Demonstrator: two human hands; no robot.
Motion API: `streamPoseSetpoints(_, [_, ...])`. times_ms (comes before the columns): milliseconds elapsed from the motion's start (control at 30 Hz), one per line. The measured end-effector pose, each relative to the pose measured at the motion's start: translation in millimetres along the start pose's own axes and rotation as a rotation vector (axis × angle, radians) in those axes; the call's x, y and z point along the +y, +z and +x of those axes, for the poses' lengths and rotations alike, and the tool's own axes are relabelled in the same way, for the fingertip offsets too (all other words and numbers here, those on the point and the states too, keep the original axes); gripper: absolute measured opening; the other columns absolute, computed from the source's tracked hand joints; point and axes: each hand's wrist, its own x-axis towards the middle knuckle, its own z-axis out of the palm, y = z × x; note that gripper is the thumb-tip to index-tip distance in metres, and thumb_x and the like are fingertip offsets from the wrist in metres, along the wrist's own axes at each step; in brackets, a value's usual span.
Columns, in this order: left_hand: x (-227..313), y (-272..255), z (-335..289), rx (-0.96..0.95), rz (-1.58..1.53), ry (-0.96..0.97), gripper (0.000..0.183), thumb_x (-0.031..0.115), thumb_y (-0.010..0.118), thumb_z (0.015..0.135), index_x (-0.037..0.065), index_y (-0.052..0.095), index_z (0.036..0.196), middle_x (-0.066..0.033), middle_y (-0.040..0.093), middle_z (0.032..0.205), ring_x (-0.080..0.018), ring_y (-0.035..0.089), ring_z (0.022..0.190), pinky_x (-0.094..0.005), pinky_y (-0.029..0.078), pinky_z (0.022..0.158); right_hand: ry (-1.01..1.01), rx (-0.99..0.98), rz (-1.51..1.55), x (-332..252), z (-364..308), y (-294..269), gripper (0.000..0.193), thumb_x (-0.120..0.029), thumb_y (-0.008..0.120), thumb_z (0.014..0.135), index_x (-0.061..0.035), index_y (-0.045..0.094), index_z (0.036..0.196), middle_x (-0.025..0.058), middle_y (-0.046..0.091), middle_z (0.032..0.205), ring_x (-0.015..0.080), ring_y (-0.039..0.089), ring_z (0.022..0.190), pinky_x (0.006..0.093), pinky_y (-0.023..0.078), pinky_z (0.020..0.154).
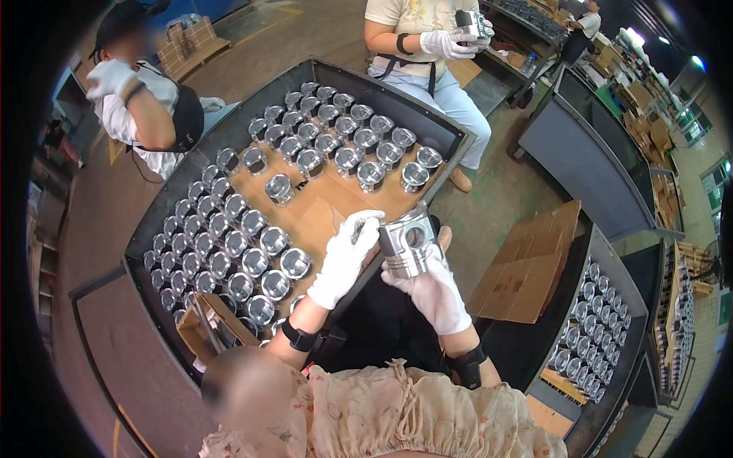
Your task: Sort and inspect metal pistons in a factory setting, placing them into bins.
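In front of my body, my right hand (434,294), in a white glove, grips a shiny metal piston (405,243) from below. The piston is tilted, its round pin hole and ring grooves showing. Close to its left side is my left hand (341,259), also gloved, with fingers pinched together. A small dark bit shows at those fingertips, but I cannot tell what it is. Beyond my hands, many similar pistons (309,162) stand in rows on a cardboard sheet (324,210) inside a dark metal bin (450,141).
A small cardboard box (200,336) sits at the bin's near left corner. Two people in white gloves are across the bin; one holds a piston (471,25). On the right stand an upright cardboard sheet (527,263), another bin of pistons (592,328) and a grey cart (584,156).
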Motion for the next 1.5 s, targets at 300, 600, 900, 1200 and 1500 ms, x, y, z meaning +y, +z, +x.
streamPoseSetpoints(300, [-25, 3, -5, -0.076, 0.044, -0.143, 0.041, 0.02, 0.058, 0.096, 0.002, 0.051, 0.132, -0.0139, 0.058, 0.125, -0.0199, 0.057, 0.117, -0.0317, 0.044, 0.101, -0.662, 0.46, -1.069, 5, 19, -10, 0.086, -0.004, 0.084, 0.065, -0.004, 0.035, 0.134, 0.0107, 0.047, 0.128, 0.0189, 0.051, 0.118, 0.0342, 0.047, 0.1])
streamPoseSetpoints(600, [0, 42, -11, 0.027, -0.054, -0.143, 0.094, 0.034, 0.081, 0.075, -0.001, 0.03, 0.145, -0.0141, 0.061, 0.122, -0.0202, 0.059, 0.113, -0.0338, 0.048, 0.096, -0.195, 0.012, -0.096, -2, -1, -4, 0.067, -0.035, 0.063, 0.09, -0.011, 0.032, 0.145, 0.0093, 0.046, 0.141, 0.0289, 0.043, 0.132, 0.0466, 0.039, 0.107])
streamPoseSetpoints(900, [21, 51, -36, 0.032, 0.262, 0.455, 0.114, 0.012, 0.088, 0.064, -0.003, 0.013, 0.148, -0.0184, 0.056, 0.128, -0.0277, 0.06, 0.115, -0.0364, 0.048, 0.095, -0.137, 0.238, 0.141, -15, 24, 4, 0.053, -0.05, 0.043, 0.1, -0.0085, 0.044, 0.134, 0.0187, 0.06, 0.122, 0.0297, 0.058, 0.112, 0.0416, 0.047, 0.098])
streamPoseSetpoints(1200, [9, 2, -31, 0.141, 0.502, 0.388, 0.093, 0.012, 0.082, 0.067, -0.004, 0.03, 0.142, -0.0187, 0.059, 0.116, -0.0302, 0.063, 0.103, -0.0385, 0.05, 0.09, -0.16, 0.175, -0.158, 20, 39, -4, 0.054, -0.038, 0.038, 0.104, -0.0078, 0.029, 0.148, 0.0165, 0.05, 0.138, 0.0281, 0.055, 0.12, 0.0398, 0.043, 0.104])
streamPoseSetpoints(1500, [-124, -119, 97, 0.207, 0.98, -0.303, 0.089, 0.039, 0.076, 0.072, -0.004, 0.035, 0.139, -0.0287, 0.052, 0.12, -0.0409, 0.057, 0.11, -0.0424, 0.048, 0.093, -0.338, -0.054, -1.981, 89, 46, -74, 0.039, -0.03, 0.069, 0.083, -0.0139, 0.066, 0.119, 0.0104, 0.049, 0.139, 0.0413, 0.03, 0.139, 0.061, 0.024, 0.111])
